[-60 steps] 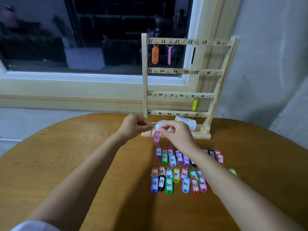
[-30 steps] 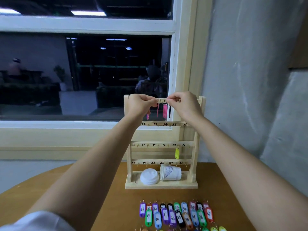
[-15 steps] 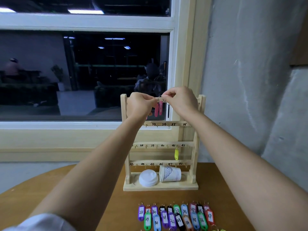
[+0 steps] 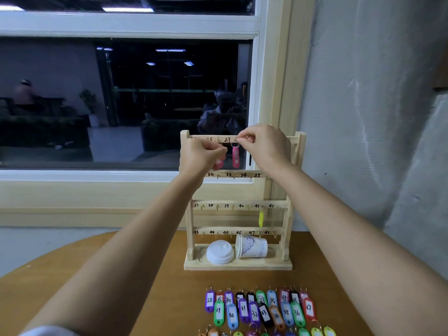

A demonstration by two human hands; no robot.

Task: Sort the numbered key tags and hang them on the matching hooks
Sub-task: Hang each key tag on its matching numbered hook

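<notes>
The wooden key rack [image 4: 288,204] stands on the table with numbered hooks in four rows. Both hands are raised to its top rail. My right hand [image 4: 264,146] pinches the metal ring of the pink tag 27 [image 4: 235,156], which hangs under the mark 27. My left hand [image 4: 201,154] is curled just left of it and covers most of a second pink tag [image 4: 219,164]; whether it grips anything is hidden. A yellow tag [image 4: 261,218] hangs at hook 41. Several coloured numbered tags [image 4: 257,309] lie in rows on the table in front of the rack.
A white paper cup [image 4: 251,246] lies on its side beside a white lid [image 4: 220,252] on the rack's base. A black tag [image 4: 249,161] hangs right of tag 27. The round wooden table [image 4: 121,275] meets a window sill and a grey wall.
The tag 27 was lifted from above the table to the top rail. It now hangs straight under the mark 27, and my left hand has dropped slightly below the rail.
</notes>
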